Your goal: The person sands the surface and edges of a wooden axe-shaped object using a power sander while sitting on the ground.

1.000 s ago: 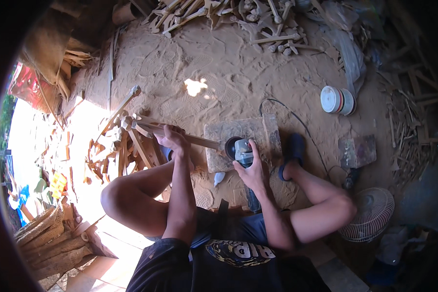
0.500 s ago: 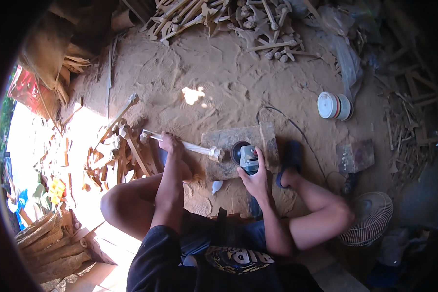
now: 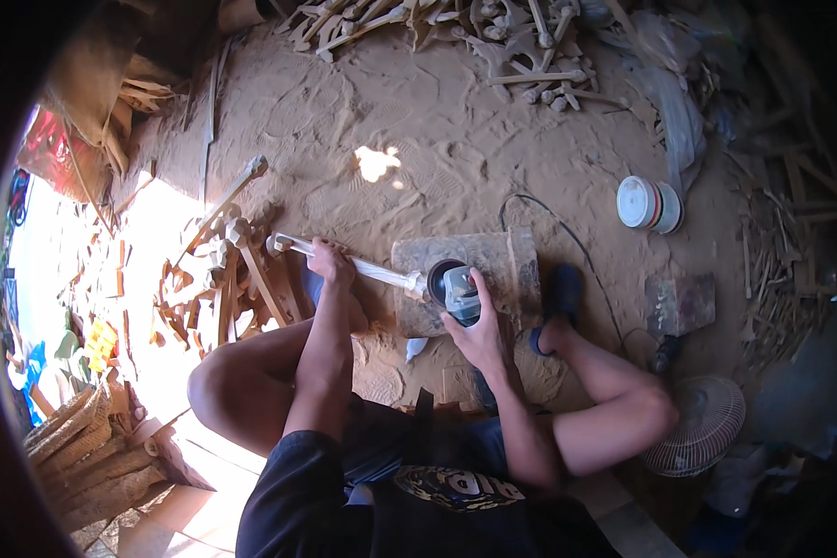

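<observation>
A long pale bone-shaped piece (image 3: 378,272) with knobbed ends slants over the sand. My left hand (image 3: 331,261) is closed around it near its left part. Its right end reaches over the edge of a worn, dusty board (image 3: 479,247) and meets the dark disc of an angle grinder (image 3: 459,296), or nearly so; the exact contact is too small to tell. Gripping the grinder's body from the lower right is my right hand (image 3: 482,339), thumb and fingers wrapped around it.
Rough bone-shaped pieces (image 3: 242,242) pile up at the left, and more (image 3: 530,65) lie at the far side. A cord (image 3: 567,232) curves behind the board. To the right are a white tub (image 3: 644,204), a metal-topped block (image 3: 679,303) and a fan (image 3: 697,428).
The grinder has shifted slightly left and tilted, its disc closing the gap to the piece's right end. My left hand keeps its hold; the whole view has shifted a little.
</observation>
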{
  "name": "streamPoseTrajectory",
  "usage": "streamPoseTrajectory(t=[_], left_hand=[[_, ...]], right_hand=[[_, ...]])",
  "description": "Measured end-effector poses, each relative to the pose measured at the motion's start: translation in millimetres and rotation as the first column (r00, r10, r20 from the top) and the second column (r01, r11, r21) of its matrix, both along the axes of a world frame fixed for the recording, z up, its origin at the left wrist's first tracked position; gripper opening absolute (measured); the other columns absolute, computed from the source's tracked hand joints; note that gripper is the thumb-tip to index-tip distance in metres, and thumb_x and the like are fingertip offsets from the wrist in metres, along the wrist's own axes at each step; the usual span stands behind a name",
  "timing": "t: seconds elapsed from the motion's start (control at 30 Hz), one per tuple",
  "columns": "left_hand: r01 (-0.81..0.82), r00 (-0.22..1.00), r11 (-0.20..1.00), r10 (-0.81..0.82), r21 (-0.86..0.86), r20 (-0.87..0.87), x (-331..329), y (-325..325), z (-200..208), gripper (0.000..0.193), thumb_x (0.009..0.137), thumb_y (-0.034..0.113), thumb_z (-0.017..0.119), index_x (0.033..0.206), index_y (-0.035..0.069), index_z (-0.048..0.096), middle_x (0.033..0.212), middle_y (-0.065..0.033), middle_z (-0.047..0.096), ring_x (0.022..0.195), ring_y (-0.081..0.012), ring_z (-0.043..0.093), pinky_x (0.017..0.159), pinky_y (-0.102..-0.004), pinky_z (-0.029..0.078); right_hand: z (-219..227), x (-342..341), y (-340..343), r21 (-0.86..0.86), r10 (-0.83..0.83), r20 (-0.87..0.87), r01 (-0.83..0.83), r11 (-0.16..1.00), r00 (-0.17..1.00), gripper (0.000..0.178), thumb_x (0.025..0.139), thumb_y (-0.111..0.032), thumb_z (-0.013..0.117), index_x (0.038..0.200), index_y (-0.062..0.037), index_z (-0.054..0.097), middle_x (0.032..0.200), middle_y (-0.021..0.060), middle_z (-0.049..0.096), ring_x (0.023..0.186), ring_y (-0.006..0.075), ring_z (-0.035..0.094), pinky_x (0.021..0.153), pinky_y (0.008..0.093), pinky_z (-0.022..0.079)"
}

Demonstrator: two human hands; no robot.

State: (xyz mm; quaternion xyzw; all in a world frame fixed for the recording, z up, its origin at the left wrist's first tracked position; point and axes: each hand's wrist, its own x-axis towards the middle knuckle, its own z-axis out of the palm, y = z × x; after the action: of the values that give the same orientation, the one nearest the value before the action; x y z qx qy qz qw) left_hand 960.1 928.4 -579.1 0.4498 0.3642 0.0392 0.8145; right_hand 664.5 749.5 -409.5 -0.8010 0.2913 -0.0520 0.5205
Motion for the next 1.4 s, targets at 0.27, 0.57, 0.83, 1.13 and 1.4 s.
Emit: streamPoseTrajectory(t=[0.27,0.57,0.83,1.13,1.4], left_hand=[[-0.031,0.999,0.998,0.032,0.061,-0.014,3,-2,2,0.022,0.094,0.015,0.058,0.076,0.007,0.051,0.061,-0.0047,0.050,0.044,-0.0162,0.049,0.037,-0.0319,0.041],[0.005,0.983,0.983,0.029,0.183,-0.182,4,-20,20,0.019,0.093,0.015,0.057,0.079,0.006,0.050,0.061,-0.0044,0.048,0.044,-0.0192,0.047,0.039,-0.0368,0.039],[0.107,0.973,0.956,-0.045,0.273,-0.224,17,-28,20,0.017,0.093,0.016,0.058,0.084,0.002,0.053,0.063,-0.0101,0.054,0.046,-0.0226,0.053,0.042,-0.0417,0.043],[0.126,0.971,0.943,-0.053,0.308,-0.233,13,-42,35,0.019,0.092,0.018,0.061,0.093,0.000,0.054,0.066,-0.0112,0.057,0.048,-0.0230,0.056,0.044,-0.0426,0.046],[0.083,0.981,0.942,-0.020,0.325,-0.192,17,-43,37,0.019,0.092,0.016,0.062,0.100,0.002,0.053,0.068,-0.0092,0.056,0.048,-0.0219,0.054,0.043,-0.0404,0.045]], right_hand=[[11,12,0,-0.075,0.010,-0.067,-0.015,0.997,0.998,0.094,0.087,-0.018,0.084,0.167,-0.0121,0.035,0.148,0.0268,0.063,0.134,0.0388,0.065,0.110,0.0440,0.052],[4,-4,7,-0.057,-0.017,-0.001,0.017,0.998,1.000,0.093,0.087,-0.020,0.085,0.166,-0.0113,0.036,0.148,0.0264,0.062,0.135,0.0391,0.064,0.110,0.0451,0.053],[0,-13,22,-0.140,-0.027,-0.094,0.014,0.990,0.995,0.091,0.087,-0.018,0.084,0.165,-0.0128,0.037,0.148,0.0271,0.062,0.135,0.0409,0.064,0.109,0.0455,0.053],[10,-10,33,-0.280,0.000,-0.226,-0.065,0.958,0.974,0.093,0.090,-0.033,0.080,0.168,-0.0212,0.032,0.132,0.0270,0.071,0.105,0.0508,0.072,0.087,0.0576,0.058],[13,-10,33,-0.156,-0.028,-0.174,0.000,0.988,0.984,0.093,0.087,-0.027,0.083,0.167,-0.0187,0.035,0.146,0.0242,0.064,0.127,0.0458,0.067,0.103,0.0508,0.056]])
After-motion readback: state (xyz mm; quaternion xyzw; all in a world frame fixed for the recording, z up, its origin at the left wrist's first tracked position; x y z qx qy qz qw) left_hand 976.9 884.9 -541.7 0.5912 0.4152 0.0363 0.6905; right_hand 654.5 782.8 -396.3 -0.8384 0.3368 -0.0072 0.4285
